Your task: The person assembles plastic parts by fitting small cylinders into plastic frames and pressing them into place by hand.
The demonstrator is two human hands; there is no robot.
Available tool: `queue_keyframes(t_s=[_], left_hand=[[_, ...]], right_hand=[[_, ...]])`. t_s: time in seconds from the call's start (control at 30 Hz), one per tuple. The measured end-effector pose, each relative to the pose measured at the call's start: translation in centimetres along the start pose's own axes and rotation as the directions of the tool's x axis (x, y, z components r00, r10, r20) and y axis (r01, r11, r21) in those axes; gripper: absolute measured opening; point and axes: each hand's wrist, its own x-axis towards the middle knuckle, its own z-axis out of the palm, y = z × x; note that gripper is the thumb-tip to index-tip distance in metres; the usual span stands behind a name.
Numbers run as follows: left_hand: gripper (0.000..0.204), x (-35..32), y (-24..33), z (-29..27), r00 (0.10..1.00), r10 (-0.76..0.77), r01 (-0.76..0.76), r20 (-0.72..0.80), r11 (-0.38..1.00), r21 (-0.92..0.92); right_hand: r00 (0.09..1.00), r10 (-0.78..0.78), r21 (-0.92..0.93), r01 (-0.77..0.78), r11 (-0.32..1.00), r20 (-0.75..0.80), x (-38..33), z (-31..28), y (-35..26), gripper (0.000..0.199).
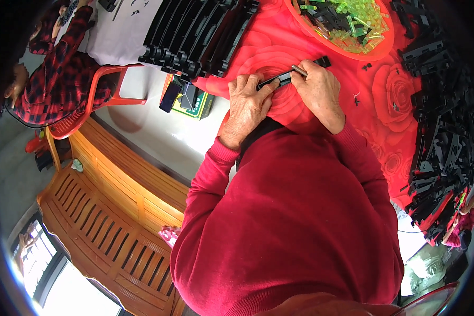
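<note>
My left hand (247, 102) is closed on the black strip (285, 78) at upper centre of the frame, while my right hand (321, 94) pinches a slim rod (299, 70) over it; if the rod skids, it could jab my left hand. Farther right, my sleeve (359, 147) might sweep small black pieces (356, 99) off the red-covered counter (271, 47).

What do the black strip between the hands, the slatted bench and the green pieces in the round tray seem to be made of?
Black strip: probably rigid plastic, smooth with a slight sheen, though coated metal isn't ruled out. Slatted bench: apparently varnished wood, from its warm brown colour and glossy highlights. Green pieces: likely tinted plastic, since they look shiny and translucent.
</note>
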Motion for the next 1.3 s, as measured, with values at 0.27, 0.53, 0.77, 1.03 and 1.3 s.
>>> queue_keyframes(t_s=[0.27, 0.53, 0.77, 1.03, 1.3], left_hand=[[0.039, 0.7, -0.7, -0.7, 0.993, 0.043, -0.035, 0.109, 0.996, -0.079], [0.048, 0.3, 0.5, -0.1, 0.995, 0.06, -0.068, 0.077, 0.992, 0.107], [0.04, -0.1, 0.7, 1.1, 0.997, 0.073, -0.064, -0.04, 0.979, 0.194], [0.053, -0.1, -0.1, 0.3, 0.994, 0.086, -0.092, 0.064, 0.991, 0.096], [0.055, 0.5, 0.0, 0.2, 0.987, 0.117, -0.134, 0.107, 0.977, 0.168]], right_hand=[[1.0, -0.001, -0.103, 0.004, 0.995, 0.024, 0.4, -0.1, 0.1, 0.023], [0.998, -0.011, -0.155, 0.02, 0.988, 0.063, 0.5, -0.5, -0.4, 0.02], [0.997, -0.056, -0.035, 0.055, 0.998, -0.046, -0.8, 0.3, 0.1, 0.018], [0.97, -0.161, 0.08, 0.178, 0.981, -0.179, -1.5, 0.6, -1.0, 0.013], [0.993, -0.115, -0.159, 0.115, 0.981, 0.008, -0.4, 0.0, -0.3, 0.017]])
